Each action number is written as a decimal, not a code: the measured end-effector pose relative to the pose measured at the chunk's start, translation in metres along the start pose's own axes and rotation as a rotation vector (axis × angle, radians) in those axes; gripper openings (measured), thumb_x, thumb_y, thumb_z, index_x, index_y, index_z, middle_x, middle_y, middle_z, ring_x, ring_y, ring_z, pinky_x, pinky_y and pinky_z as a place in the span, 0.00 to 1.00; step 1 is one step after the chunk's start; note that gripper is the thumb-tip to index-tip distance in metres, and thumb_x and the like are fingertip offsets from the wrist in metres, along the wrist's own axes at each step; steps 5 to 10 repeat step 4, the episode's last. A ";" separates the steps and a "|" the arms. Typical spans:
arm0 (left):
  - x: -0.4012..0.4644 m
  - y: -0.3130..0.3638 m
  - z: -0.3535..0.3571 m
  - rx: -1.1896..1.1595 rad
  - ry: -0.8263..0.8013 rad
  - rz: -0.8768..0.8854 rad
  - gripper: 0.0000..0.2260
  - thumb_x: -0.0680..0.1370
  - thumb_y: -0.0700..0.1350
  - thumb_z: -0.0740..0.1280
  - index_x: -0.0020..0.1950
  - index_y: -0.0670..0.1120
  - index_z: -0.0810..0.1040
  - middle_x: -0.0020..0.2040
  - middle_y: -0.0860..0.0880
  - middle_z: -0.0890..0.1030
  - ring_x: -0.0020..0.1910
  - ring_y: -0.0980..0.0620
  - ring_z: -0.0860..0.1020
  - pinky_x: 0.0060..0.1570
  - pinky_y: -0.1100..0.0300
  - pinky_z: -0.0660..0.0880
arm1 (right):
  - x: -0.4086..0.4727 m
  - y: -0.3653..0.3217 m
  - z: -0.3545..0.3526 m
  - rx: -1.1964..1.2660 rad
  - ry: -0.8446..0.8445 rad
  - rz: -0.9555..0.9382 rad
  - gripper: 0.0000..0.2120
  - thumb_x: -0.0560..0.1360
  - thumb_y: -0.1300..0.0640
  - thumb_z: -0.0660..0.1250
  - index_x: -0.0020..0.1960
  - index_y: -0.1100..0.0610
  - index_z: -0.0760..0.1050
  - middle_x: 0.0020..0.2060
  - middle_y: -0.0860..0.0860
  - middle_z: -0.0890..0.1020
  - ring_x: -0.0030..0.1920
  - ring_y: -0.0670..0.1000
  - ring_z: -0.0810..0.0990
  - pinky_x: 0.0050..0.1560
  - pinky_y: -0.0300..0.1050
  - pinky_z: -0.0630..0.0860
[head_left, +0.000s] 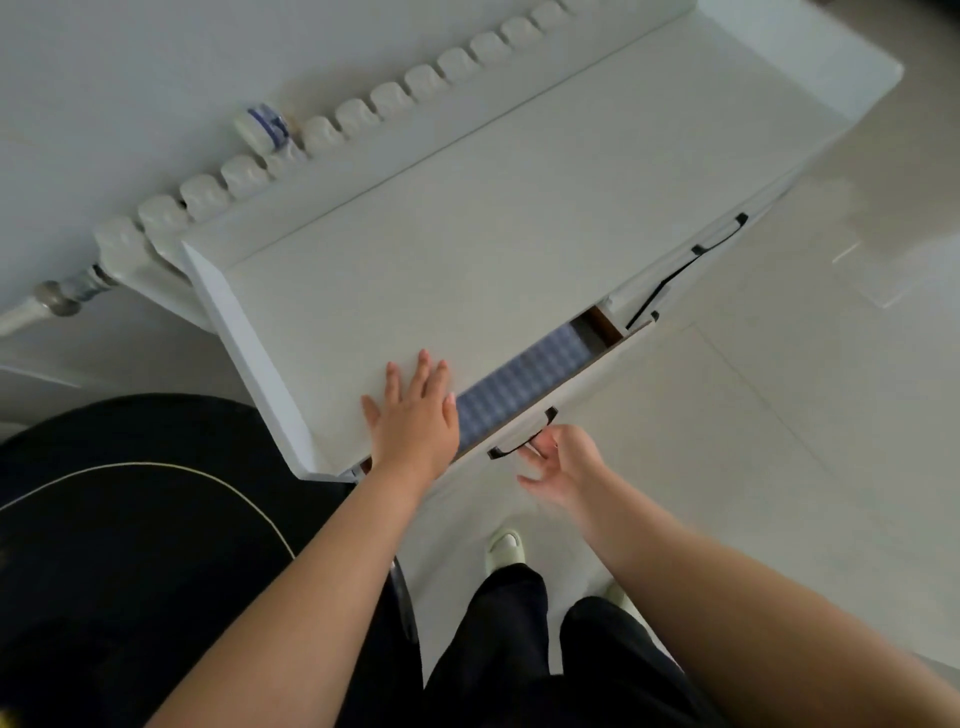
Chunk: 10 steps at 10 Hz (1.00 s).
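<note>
Drawer (587, 384) ajar, blue checked cloth (519, 384) inside. Its black handle (522, 434) runs along the front, just beyond the right hand (561, 462) — the nearer one, grip released, fingertips at the bar; left hand (415, 415) lies flat on the cabinet top (467, 234).

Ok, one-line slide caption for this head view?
Left hand flat on the white cabinet top, right hand at the black handle of a part-open drawer holding blue checked fabric.
</note>
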<state>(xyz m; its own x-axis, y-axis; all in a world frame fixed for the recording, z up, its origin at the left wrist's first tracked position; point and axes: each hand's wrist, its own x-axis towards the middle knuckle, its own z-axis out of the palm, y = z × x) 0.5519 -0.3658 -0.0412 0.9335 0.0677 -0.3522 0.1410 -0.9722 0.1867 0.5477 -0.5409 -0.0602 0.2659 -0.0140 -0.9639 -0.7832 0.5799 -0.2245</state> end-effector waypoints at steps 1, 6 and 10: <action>0.002 -0.001 0.001 -0.009 -0.001 0.011 0.23 0.82 0.50 0.46 0.77 0.55 0.50 0.79 0.55 0.46 0.77 0.42 0.45 0.70 0.35 0.50 | 0.001 -0.010 0.026 0.003 -0.083 -0.018 0.13 0.73 0.69 0.50 0.48 0.59 0.71 0.39 0.52 0.75 0.65 0.54 0.73 0.67 0.64 0.59; 0.004 -0.005 0.003 -0.002 -0.042 0.022 0.23 0.82 0.49 0.47 0.78 0.54 0.47 0.79 0.54 0.43 0.77 0.41 0.42 0.69 0.33 0.48 | 0.008 -0.019 0.053 -0.342 -0.132 -0.108 0.15 0.76 0.67 0.54 0.61 0.59 0.71 0.58 0.52 0.75 0.65 0.51 0.74 0.63 0.57 0.68; 0.004 -0.005 0.003 -0.002 -0.042 0.022 0.23 0.82 0.49 0.47 0.78 0.54 0.47 0.79 0.54 0.43 0.77 0.41 0.42 0.69 0.33 0.48 | 0.008 -0.019 0.053 -0.342 -0.132 -0.108 0.15 0.76 0.67 0.54 0.61 0.59 0.71 0.58 0.52 0.75 0.65 0.51 0.74 0.63 0.57 0.68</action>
